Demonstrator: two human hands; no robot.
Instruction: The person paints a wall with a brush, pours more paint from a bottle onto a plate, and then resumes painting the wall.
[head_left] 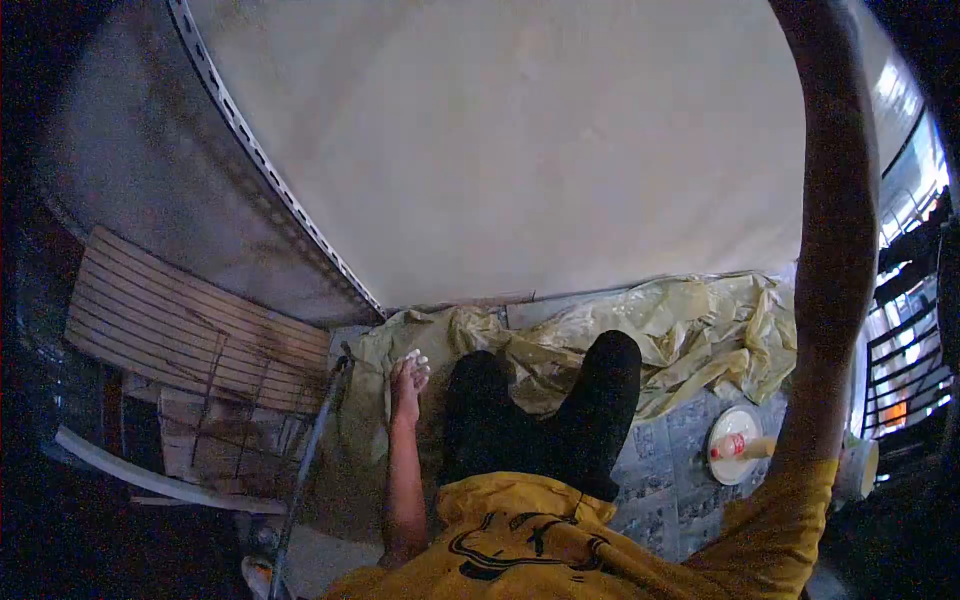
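My left hand (409,378) hangs low beside my left knee, above a crumpled yellowish plastic sheet (700,330). White material coats or sits at its fingertips. The fingers look curled together, and whether they hold a lump of it is too small to make out. My right arm (838,200) stretches up along the right side and leaves the view at the top, so its hand is hidden. In front of me rises a smooth pale wall (560,150). A perforated metal corner strip (270,170) runs down its left edge to the floor.
A long metal pole (308,470) leans at my left, near a slatted wooden panel (190,310). On the grey tiled floor (655,480) at right, a bottle with a red label (730,447) lies on a white round lid or plate (722,474). Window bars (905,370) stand far right.
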